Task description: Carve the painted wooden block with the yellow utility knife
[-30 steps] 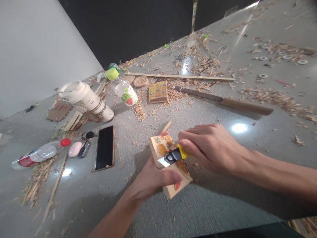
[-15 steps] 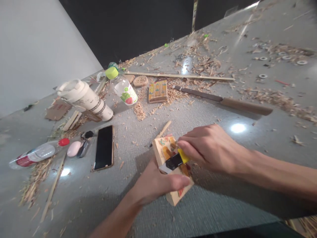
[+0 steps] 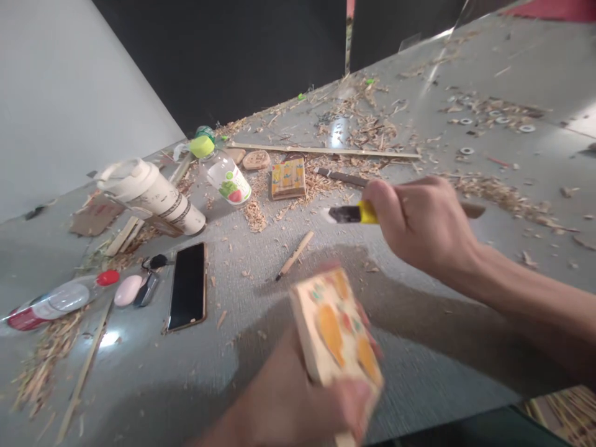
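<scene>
My left hand [image 3: 298,388] is wrapped round a pale wooden block [image 3: 338,329] with orange, green and red painted shapes on its upper face, low in the centre. The block looks slightly blurred. My right hand [image 3: 419,217] grips a yellow and black utility knife [image 3: 356,213], its blade pointing left above the table, apart from the block. Between the hands and the phone lies a short pencil-like stick [image 3: 295,254] with a dark tip. Farther back, a second painted block [image 3: 288,178] sits among shavings.
Left on the grey table [image 3: 242,298] are a phone [image 3: 187,285], a cream tumbler [image 3: 151,192], a clear bottle with a green cap [image 3: 226,177] and a lying bottle with a red cap [image 3: 60,301]. Behind my right hand lies a long flat tool [image 3: 342,176]. Washers [image 3: 466,151] and shavings are scattered at right.
My right hand has lifted the knife off the block and up, away from it. My left hand has brought the block lower and nearer. The pencil-like stick now shows fully. The view has shifted a little.
</scene>
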`<state>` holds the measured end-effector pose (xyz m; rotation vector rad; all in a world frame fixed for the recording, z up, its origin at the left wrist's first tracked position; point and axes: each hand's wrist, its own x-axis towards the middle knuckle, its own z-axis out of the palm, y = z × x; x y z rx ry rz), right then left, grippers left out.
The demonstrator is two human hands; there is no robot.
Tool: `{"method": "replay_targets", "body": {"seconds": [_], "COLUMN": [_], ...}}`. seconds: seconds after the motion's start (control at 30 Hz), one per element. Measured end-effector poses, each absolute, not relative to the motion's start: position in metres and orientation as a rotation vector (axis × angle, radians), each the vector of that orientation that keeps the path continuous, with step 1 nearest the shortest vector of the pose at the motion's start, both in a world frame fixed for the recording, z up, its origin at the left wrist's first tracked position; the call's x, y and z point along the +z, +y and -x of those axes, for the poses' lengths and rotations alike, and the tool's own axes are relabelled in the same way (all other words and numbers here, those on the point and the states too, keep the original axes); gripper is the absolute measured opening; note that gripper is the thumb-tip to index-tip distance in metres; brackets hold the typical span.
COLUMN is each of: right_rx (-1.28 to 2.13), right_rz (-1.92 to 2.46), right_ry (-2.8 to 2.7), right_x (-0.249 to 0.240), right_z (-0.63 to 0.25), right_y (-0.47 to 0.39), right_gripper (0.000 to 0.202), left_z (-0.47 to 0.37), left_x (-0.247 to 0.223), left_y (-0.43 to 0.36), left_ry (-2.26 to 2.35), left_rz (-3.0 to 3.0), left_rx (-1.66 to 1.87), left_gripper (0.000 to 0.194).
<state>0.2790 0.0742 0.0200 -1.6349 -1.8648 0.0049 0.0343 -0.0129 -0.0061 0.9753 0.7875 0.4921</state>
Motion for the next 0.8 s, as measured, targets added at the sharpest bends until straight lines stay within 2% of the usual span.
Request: {"method": "replay_targets", "body": {"seconds": [0.17, 0.3, 0.53, 0.63, 0.8], "right_rx": [0.256, 0.354, 0.434, 0.428, 0.22], "right_rz": [1.391, 1.313, 1.205, 1.155, 1.252], "right_ry": [-2.208, -2.32, -2.368, -2.375, -2.32], "right_x": [0.018, 0.012, 0.013, 0.012, 0.009], "right_z": [-0.256, -0.247, -0.246, -0.245, -0.251], "right_y": [0.055, 0.05, 0.045, 0.041, 0.055], "right_gripper": [0.056, 0.053, 0.054, 0.056, 0.056], "left_z": [-0.027, -0.029, -0.033, -0.035, -0.043], "left_x": [-0.01, -0.014, -0.013, -0.009, -0.003], "left_y": [0.014, 0.016, 0.016, 0.015, -0.002], "left_ry": [0.89, 0.862, 0.977, 0.991, 0.973], "left_rz": [-0.905, -0.927, -1.006, -1.042, -0.956], "left_rx": [0.628, 0.637, 0.549, 0.52, 0.479], "left_gripper": [0.062, 0.07, 0.037, 0.031, 0.034]}}
